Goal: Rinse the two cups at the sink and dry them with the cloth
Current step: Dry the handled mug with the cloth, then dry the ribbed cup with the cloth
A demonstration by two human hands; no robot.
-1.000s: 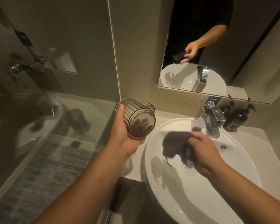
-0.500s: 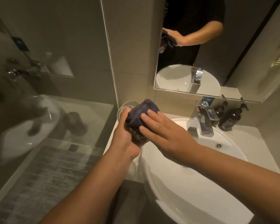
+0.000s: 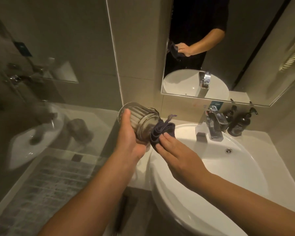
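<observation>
- White sink [image 3: 245, 176]: fills the lower right; bare basin, overflow hole on the back wall.
- Mirror [image 3: 255, 48]: mounted above the sink; reflects a dark-clothed torso, an arm and the dark cloth.
- Glass shower screen [image 3: 49, 82]: stands to the left; tiled floor visible through it.
- Left hand [image 3: 128, 138]: wrapped around the cup from below, thumb lying along the ribbed side, gripping firmly.
- Right hand [image 3: 175, 154]: fingers flat and fairly straight, pressing the cloth against the cup's base end; thumb hidden, so cannot tell how the cloth is pinched.
- Cup [image 3: 138, 119]: clear and ribbed, tipped on its side above the sink's left rim, open mouth facing away to the left.
- Chrome tap [image 3: 215, 126]: at the back of the basin, just beside two dark pump bottles [image 3: 239, 122].
- Cloth [image 3: 162, 132]: dark, bunched, touching the cup's base, between cup and right fingers.
</observation>
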